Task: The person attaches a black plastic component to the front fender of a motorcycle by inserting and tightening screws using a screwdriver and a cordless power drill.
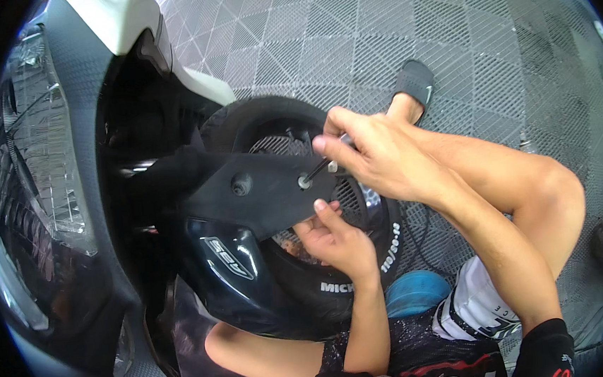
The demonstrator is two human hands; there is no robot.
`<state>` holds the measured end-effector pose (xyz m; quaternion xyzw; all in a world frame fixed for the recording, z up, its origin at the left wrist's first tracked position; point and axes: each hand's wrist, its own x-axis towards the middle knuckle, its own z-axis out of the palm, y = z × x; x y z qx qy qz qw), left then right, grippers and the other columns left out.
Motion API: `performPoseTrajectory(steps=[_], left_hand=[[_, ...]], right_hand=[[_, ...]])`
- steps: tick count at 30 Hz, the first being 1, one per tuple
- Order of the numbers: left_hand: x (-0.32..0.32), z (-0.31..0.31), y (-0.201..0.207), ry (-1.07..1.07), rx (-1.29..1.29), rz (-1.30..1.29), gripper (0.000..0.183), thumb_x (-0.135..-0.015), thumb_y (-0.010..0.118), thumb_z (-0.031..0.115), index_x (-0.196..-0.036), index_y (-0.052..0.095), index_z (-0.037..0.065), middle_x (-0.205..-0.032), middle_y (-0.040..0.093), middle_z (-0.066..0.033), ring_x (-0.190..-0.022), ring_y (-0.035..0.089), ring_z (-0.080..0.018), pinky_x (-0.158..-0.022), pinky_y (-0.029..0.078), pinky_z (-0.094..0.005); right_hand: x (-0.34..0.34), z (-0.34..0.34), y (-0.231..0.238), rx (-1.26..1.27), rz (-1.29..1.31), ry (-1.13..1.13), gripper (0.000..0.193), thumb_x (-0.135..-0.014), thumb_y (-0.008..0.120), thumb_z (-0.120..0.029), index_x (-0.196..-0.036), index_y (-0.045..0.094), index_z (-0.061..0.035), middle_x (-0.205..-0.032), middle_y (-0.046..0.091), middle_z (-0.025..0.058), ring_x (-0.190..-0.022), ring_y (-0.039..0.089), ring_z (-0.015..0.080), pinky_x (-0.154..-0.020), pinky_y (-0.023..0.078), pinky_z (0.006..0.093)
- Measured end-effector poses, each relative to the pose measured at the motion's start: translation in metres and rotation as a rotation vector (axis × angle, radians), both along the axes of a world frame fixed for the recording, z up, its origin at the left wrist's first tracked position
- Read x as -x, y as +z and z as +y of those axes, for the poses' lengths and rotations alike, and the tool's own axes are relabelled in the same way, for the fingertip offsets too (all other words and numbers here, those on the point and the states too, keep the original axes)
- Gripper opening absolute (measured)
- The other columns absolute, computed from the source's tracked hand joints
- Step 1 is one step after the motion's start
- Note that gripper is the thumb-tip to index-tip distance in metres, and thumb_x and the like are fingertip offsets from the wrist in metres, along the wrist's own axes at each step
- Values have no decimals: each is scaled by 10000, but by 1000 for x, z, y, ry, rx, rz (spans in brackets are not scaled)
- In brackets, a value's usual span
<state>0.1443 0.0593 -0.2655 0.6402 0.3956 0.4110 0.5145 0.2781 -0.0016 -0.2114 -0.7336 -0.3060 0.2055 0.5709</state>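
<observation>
The right hand [377, 158] pinches a thin tool [324, 165] between thumb and fingers, its tip set into a screw [305, 182] on the black mudguard [259, 192], just left of the fingertips; the grip is tight and close to the tip, which seems meant to keep the shaft square to the screw head. The left hand [337, 239] sits just below, fingers curled up against the mudguard's lower edge, thumb raised toward the screw, holding nothing loose; it looks placed to brace the panel so it does not flex. A second fastener [242, 185] sits farther left of both hands on the same panel. Behind the hands is the front tyre [364, 268] with its disc [280, 147] showing through, and the scooter's dark bodywork [69, 207] curves away to the left. The person crouches close, a knee [553, 190] to the right of the right hand and a foot in a black slipper [414, 84] beyond it. A blue stool [416, 289] shows below the left forearm. The floor [444, 21] is grey interlocking grid tile, as in a workshop bay.
</observation>
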Motion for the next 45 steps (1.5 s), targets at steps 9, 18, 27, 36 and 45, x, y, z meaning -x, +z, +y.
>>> performPoseTrajectory(steps=[9, 18, 27, 36, 45], left_hand=[[3, 7, -15, 9, -104, 64, 301, -1043, 569, 228, -1113, 589, -64, -951, 674, -125, -752, 606, -174, -655, 497, -296], [2, 21, -32, -54, -124, -10, 323, -1046, 548, 195, -1177, 589, -98, -1007, 664, -181, -776, 594, -212, -692, 502, -314], [4, 29, -36, -68, -146, 58, 354, -1052, 539, 211, -1187, 573, -114, -985, 674, -207, -794, 645, -253, -709, 528, -327], [4, 28, -39, -53, -158, 31, 312, -1048, 549, 196, -1107, 583, -108, -935, 668, -196, -758, 638, -246, -692, 527, -329], [4, 30, -33, -6, -162, 34, 322, -1041, 569, 225, -1009, 590, -95, -897, 643, -191, -739, 591, -243, -687, 511, -345]], right_hand=[[3, 1, -7, 291, 59, 2, 441, -1040, 502, -402, -1157, 502, 23, -843, 688, 269, -842, 705, 410, -692, 562, 480], [-7, 11, -27, 214, -103, -31, 423, -1040, 495, -412, -1138, 480, -1, -635, 643, 196, -628, 673, 366, -623, 532, 447], [-4, 4, -9, 274, -47, 25, 526, -1040, 446, -487, -1105, 516, 30, -769, 687, 229, -811, 699, 398, -718, 524, 499], [1, -5, 6, 257, 7, 149, 572, -1060, 369, -500, -1252, 420, 37, -939, 699, 280, -871, 700, 429, -774, 526, 510], [2, -1, 17, 295, -5, 112, 522, -1040, 479, -446, -1199, 422, 47, -728, 683, 232, -815, 711, 370, -772, 521, 469]])
